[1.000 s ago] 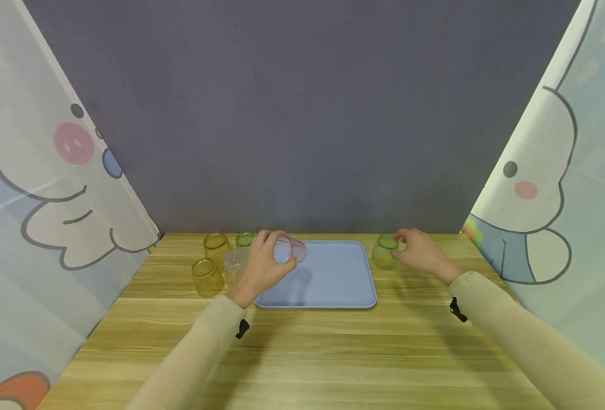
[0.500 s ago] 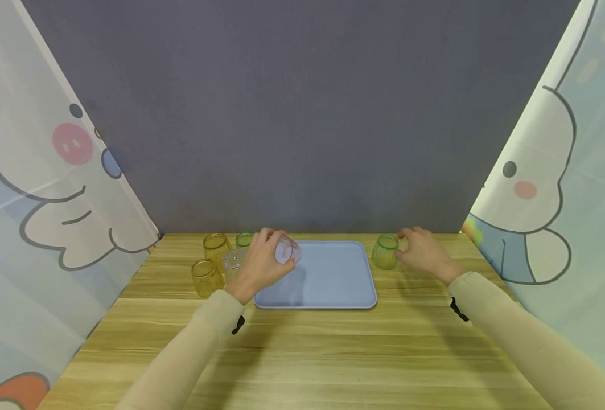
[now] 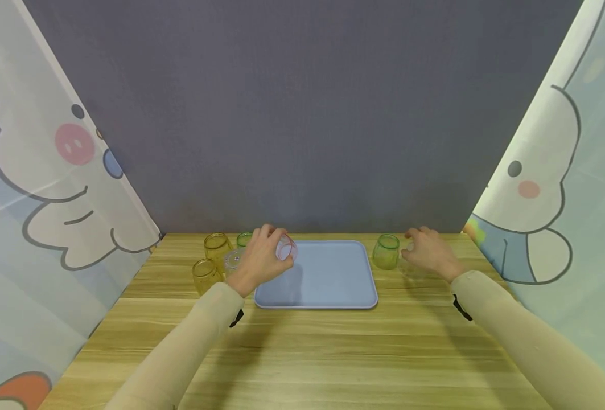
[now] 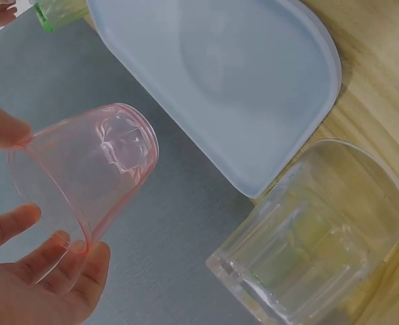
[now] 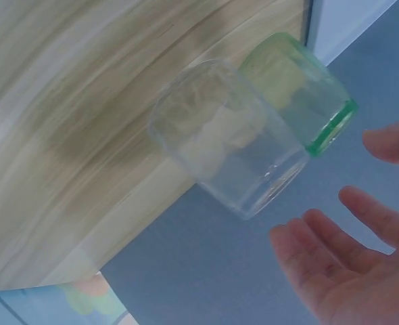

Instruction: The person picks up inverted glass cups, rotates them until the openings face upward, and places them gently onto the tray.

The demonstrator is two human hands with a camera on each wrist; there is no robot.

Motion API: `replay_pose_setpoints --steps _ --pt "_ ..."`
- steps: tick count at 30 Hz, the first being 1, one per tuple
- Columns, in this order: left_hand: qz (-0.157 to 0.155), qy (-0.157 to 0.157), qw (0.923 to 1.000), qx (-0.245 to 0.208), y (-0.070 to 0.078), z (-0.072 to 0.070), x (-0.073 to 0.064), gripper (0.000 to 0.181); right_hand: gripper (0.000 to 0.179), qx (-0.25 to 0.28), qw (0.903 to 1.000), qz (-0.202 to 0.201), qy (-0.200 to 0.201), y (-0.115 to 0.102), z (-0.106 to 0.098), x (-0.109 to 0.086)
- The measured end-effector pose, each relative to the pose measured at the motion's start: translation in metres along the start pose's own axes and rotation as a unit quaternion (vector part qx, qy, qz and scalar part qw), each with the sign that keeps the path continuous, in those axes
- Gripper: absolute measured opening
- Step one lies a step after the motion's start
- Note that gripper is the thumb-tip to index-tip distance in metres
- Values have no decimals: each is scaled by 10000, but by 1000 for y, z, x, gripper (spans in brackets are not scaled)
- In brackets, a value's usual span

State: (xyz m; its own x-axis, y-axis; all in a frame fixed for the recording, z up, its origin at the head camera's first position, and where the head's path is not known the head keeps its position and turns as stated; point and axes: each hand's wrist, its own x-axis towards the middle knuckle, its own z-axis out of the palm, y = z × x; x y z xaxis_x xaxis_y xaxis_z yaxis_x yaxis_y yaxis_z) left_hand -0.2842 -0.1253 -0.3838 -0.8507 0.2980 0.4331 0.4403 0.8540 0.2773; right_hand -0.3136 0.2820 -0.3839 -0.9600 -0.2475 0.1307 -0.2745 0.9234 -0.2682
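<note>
My left hand (image 3: pixel 260 259) grips a pink-tinted clear cup (image 4: pixel 84 169) by its rim, over the left part of a pale blue tray (image 3: pixel 328 279). In the left wrist view the cup is held tilted, its base facing away from the palm. My right hand (image 3: pixel 429 251) hovers just above a clear cup (image 5: pixel 230 135), with its fingers apart and nothing between them. A green cup (image 3: pixel 386 253) stands upside down beside that clear cup, right of the tray.
Left of the tray stand two yellow cups (image 3: pixel 207 276), a clear cup (image 4: pixel 308 237) and a green cup (image 3: pixel 244 240), partly hidden by the left hand. A dark grey panel (image 3: pixel 302 114) rises behind the wooden table (image 3: pixel 322 359). Printed curtains hang at both sides.
The left hand has shifted slightly left, and the pink cup now points more toward the far side. My right hand has moved a little right, away from the green cup.
</note>
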Motion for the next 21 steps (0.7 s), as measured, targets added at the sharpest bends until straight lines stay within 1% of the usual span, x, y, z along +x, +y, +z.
replay_pose_setpoints --steps 5,11,16,21 --pt "-17 -76 10000 54 0 0 3 49 51 -67 10000 33 4 5 1 2" --pt "37 -120 9998 160 -3 0 7 49 52 -98 9999 43 -16 10 3 4" --pt "69 -164 9995 267 -4 -2 10 44 53 -170 9998 88 -86 12 4 6" --pt "98 -244 9987 428 -4 -5 14 46 54 -234 9996 87 -125 14 6 6"
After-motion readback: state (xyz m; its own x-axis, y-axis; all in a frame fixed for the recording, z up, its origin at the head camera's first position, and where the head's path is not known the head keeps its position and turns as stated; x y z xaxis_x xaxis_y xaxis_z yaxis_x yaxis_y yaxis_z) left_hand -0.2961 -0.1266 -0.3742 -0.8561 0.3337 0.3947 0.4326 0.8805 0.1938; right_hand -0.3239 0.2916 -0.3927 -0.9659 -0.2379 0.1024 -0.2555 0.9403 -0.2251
